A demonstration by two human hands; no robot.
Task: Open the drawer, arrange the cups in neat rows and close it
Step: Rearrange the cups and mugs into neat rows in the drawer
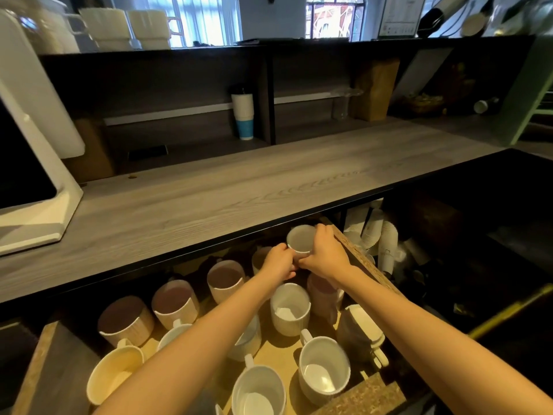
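Drawer (359, 259) open; arranging underway. L hand (279, 262) + R hand (324, 253), fingers curled round white cup (300, 238), back-right corner. Next: set down aligned, prob.

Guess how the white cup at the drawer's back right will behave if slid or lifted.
Probably rigid and brittle: the white cup looks like glazed ceramic, so bumping the brown-lined cup nearby may chip it. Likely slick; its wall looks smooth, and both the left hand and right hand grip it. Unlikely to tip: it is upright, wide-mouthed.
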